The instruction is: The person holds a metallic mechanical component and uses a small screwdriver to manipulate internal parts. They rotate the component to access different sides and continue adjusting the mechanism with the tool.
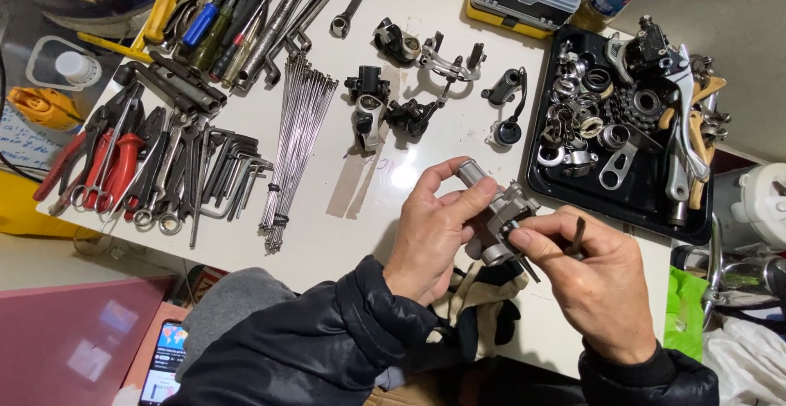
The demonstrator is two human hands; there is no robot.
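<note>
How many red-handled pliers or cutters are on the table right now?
2 that I can tell apart, both at the table's left edge: one pair of red pliers outermost, one pair of red cutters just right of it. Overlapping tools may hide more.

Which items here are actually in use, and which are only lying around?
In use: left hand holding grey metal part; right hand working hex key on it.

Lying about: spoke bundle, pliers, black parts tray, screwdrivers, work gloves.
</note>
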